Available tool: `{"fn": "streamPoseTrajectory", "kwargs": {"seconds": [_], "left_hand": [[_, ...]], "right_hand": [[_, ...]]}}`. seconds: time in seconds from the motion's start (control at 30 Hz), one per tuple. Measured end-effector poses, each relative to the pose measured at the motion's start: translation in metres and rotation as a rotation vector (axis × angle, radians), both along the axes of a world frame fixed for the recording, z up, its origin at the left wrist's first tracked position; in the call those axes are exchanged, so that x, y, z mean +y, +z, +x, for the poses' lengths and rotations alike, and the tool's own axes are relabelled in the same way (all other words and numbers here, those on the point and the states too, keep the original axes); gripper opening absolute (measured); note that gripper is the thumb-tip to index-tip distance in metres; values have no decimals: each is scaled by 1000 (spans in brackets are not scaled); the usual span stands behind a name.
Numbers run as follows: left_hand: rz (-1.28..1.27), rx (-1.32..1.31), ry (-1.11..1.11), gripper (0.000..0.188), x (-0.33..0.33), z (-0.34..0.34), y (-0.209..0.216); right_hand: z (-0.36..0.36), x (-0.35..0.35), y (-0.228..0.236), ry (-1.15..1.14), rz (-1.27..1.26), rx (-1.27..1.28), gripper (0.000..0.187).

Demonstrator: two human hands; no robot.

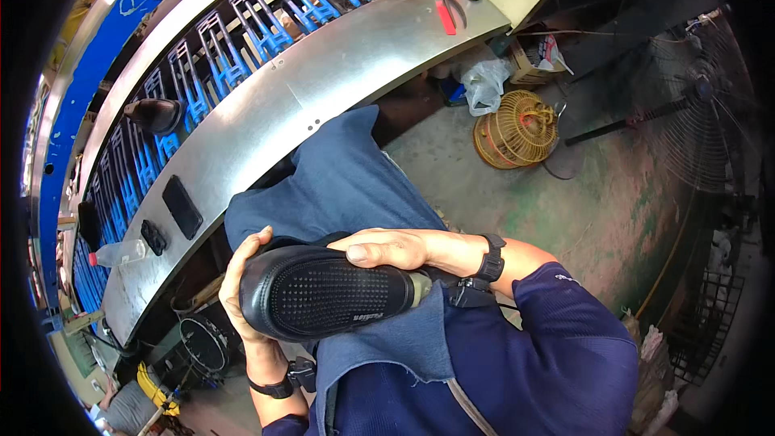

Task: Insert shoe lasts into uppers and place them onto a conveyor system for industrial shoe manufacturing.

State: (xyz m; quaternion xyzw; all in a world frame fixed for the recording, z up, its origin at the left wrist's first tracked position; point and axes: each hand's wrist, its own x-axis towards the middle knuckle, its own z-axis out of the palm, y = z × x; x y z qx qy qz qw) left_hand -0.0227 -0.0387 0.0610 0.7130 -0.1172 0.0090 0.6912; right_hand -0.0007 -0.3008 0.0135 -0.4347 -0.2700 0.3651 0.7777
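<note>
Blue apron (363, 194) covered my lap, nothing blocking. Black shoe (323, 295) lay sole-up over it, dotted tread, glossy rim. Left hand (242, 291) cupped its toe, right hand (395, 249) closed over the top edge. Beyond: steel bench (323, 89) with phone (182, 207), wicker cage (517, 129), fan (702, 105).
</note>
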Motion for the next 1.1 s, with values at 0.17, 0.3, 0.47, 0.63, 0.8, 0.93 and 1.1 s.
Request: {"fn": "streamPoseTrajectory", "kwargs": {"seconds": [0.17,0.3,0.47,0.63,0.8,0.93,1.1], "left_hand": [[-358,153,37,86,4,17,31],[-121,133,-111,84,-8,35,68],[-276,184,-198,77,-6,23,58],[-267,166,-199,70,-9,8,72],[-211,82,-186,66,-12,1,84],[-178,53,-165,66,-14,-5,88],[-154,35,-166,66,-13,-9,88]], "right_hand": [[5,-1,29,8,-52,-115,43],[-5,-3,29,9,-113,-115,54],[-12,4,40,-25,-101,-143,76],[-14,5,39,-27,-140,-153,85],[-20,5,32,-67,-196,-140,87],[-22,5,34,-122,-235,-169,90],[-23,5,32,-128,-255,-201,89]]}}
